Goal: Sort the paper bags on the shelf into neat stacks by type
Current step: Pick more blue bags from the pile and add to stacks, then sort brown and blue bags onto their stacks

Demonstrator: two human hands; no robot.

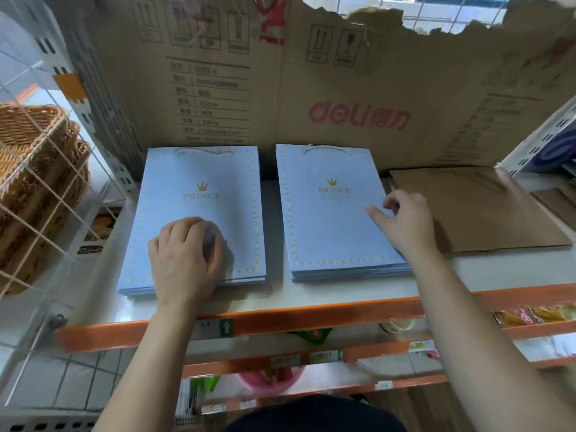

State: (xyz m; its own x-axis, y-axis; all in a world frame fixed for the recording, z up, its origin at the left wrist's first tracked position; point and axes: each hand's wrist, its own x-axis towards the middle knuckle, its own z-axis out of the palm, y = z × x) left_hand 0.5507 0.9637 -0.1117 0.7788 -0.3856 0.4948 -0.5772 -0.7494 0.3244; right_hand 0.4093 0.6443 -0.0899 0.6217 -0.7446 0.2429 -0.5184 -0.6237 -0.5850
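Two stacks of light blue paper bags with a gold crown and "PRINCE" lie flat on the white shelf. My left hand rests knuckles-up, fingers curled, on the lower part of the left blue stack. My right hand hovers over the right edge of the right blue stack, fingers spread, holding nothing. To the right lies a stack of plain brown paper bags, flat, with its handle towards the back.
A torn cardboard sheet printed "deli" stands behind the bags as a back wall. Wicker baskets sit behind a white wire grid at the left. An orange shelf edge runs along the front, with lower shelves of goods beneath.
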